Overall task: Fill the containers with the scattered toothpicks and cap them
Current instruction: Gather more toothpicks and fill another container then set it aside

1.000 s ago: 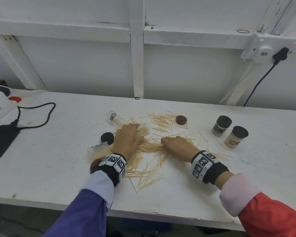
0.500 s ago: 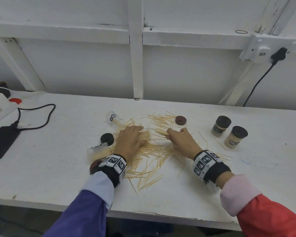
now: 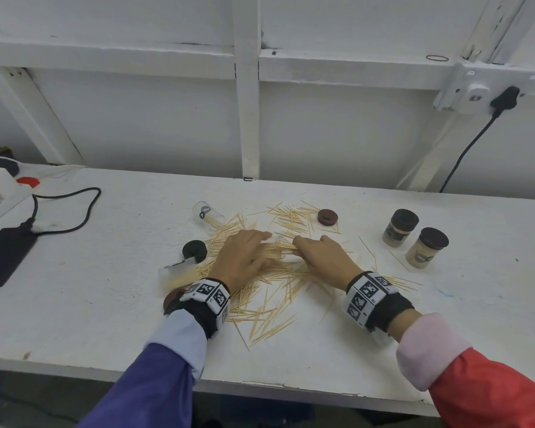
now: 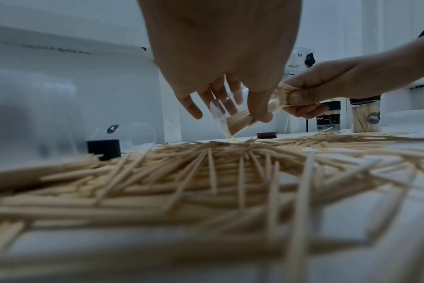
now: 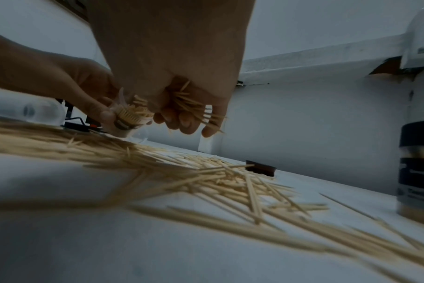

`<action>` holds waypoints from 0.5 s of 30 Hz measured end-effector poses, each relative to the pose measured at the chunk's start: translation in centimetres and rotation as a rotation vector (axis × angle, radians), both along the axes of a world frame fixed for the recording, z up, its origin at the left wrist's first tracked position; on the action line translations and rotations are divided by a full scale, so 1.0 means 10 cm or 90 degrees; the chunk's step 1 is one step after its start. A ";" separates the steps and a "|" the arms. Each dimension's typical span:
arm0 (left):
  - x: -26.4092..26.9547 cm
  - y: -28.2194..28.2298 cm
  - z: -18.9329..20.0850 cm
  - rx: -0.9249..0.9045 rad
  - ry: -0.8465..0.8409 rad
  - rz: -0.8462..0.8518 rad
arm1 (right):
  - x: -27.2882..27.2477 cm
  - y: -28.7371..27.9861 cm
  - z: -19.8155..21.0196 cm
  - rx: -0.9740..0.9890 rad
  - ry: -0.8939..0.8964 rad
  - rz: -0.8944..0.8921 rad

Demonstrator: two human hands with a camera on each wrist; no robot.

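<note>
Loose toothpicks [image 3: 269,291] lie scattered across the middle of the white table [image 3: 322,350]. My left hand [image 3: 260,242] grips a clear container [image 4: 232,122], tilted with its mouth toward the right and partly filled with toothpicks. My right hand [image 3: 303,245] holds a bunch of toothpicks [image 5: 194,107] at that mouth, and their ends reach into the container [image 5: 128,122]. Two filled, black-capped containers [image 3: 400,227] [image 3: 426,247] stand at the right. An uncapped clear container [image 3: 209,213] lies at the back left, and another [image 3: 178,271] lies by my left wrist.
A black cap [image 3: 194,251] sits left of the pile and a dark red cap [image 3: 327,216] behind it. Another red cap [image 3: 173,298] peeks out beside my left wrist. A black power adapter [image 3: 3,257] with its cable lies at the far left. The wall rises close behind.
My right hand left the pile with a bunch of toothpicks and moved up and left to the container's mouth. My left hand stayed on the container.
</note>
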State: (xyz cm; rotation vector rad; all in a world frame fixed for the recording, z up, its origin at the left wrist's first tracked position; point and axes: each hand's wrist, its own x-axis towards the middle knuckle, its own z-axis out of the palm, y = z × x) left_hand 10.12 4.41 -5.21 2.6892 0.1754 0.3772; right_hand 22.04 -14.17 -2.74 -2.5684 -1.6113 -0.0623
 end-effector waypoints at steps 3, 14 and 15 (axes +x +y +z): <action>0.00 0.00 -0.01 0.004 0.001 -0.017 | -0.03 0.04 0.05 -0.027 -0.044 0.009; 0.00 0.02 -0.02 -0.014 0.010 0.013 | -0.04 0.19 0.21 -0.105 0.164 0.013; 0.00 0.03 -0.01 -0.016 0.014 0.015 | -0.01 0.20 0.23 -0.096 0.188 0.011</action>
